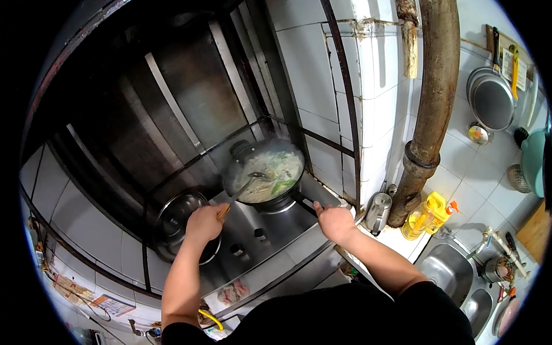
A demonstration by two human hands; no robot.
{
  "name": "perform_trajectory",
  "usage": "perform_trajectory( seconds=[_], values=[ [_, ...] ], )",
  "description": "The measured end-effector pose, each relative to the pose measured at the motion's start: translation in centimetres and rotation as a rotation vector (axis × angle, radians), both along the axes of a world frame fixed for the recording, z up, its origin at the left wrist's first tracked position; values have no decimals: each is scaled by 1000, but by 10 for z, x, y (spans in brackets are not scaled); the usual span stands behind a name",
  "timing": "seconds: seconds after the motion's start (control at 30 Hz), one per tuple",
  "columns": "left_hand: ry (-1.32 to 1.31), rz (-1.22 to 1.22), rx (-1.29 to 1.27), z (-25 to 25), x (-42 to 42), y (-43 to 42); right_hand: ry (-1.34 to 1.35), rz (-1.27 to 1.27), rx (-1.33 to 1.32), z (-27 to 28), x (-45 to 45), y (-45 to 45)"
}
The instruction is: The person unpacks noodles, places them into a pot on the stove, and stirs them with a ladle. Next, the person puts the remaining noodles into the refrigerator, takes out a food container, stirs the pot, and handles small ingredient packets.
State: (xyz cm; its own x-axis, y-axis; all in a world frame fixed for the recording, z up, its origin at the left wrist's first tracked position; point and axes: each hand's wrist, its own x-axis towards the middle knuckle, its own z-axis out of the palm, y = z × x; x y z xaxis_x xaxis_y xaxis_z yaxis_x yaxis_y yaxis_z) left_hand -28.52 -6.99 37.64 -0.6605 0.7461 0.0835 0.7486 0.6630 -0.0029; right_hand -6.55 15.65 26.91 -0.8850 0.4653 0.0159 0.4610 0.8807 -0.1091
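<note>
A dark wok (234, 172) sits on the right burner of a steel gas stove, with pale, steaming food and green pieces (276, 172) in it. My right hand (337, 223) is wrapped round the wok's black handle (305, 202). In my left hand (204, 222) is the wooden grip of a metal spatula (248, 185), whose head rests in the food. Just beyond my left hand a glass lid (174, 221) lies over the left side of the stove. How the fingers close under each handle is partly hidden.
A metal rail (221, 137) frames the stove. To the right stand a steel kettle (378, 213), yellow bottles (425, 215) and a thick pipe (438, 80). Farther right are a double sink (445, 267) and a hanging pan (492, 100). Stove knobs (237, 249) face me.
</note>
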Motion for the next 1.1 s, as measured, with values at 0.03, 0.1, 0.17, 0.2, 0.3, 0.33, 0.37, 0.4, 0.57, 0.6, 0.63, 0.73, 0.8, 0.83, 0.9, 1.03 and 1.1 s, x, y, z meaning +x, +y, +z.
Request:
perform_trajectory(
  seconds=[0.03, 0.1, 0.17, 0.2, 0.3, 0.33, 0.37, 0.4, 0.57, 0.6, 0.63, 0.73, 0.8, 0.83, 0.9, 1.03, 1.1],
  values=[
    [-7, -9, -27, 0, 1, -2, -5, -1, 5, 0, 0, 0],
    [-44, -25, -18, -10, 1, 4, -5, 2, 9, 0, -1, 0],
    [-70, -24, 15, -23, 0, 13, 8, 9, 9, -2, 0, 2],
    [-75, -13, 43, -30, -1, 18, 10, 14, 11, -3, 0, 2],
    [-133, 37, 174, -45, -4, 26, 16, 23, 21, -4, -1, 2],
    [-160, 61, 232, -50, -3, 25, 17, 29, 24, -3, -1, 2],
    [-187, 85, 288, -57, -3, 25, 18, 33, 27, -4, 0, 2],
    [-209, 102, 347, -67, -8, 24, 101, 36, 131, -17, -1, 4],
    [-364, 194, 527, -109, -55, 21, 47, 31, 45, -9, -1, 3],
    [-392, 208, 550, -104, -58, 22, 85, 31, 81, -13, -1, 3],
    [-419, 224, 572, -98, -60, 23, 122, 32, 117, -16, -2, 3],
    [-453, 264, 566, -83, -71, 30, 79, 38, 126, -15, -1, 3],
    [-466, 323, 568, -77, -75, 38, 67, 44, 122, -13, 0, 2],
    [-521, 329, 582, -77, -80, 41, 71, 43, 110, -11, 0, 1],
    [-629, 328, 603, -76, -91, 53, 76, 36, 84, -7, 1, 0],
    [-669, 338, 549, -77, -90, 86, 64, -3, -10, 0, 1, -1],
    [-692, 310, 514, -80, -87, 102, 40, 20, -16, 5, 4, -3]
  ],
)
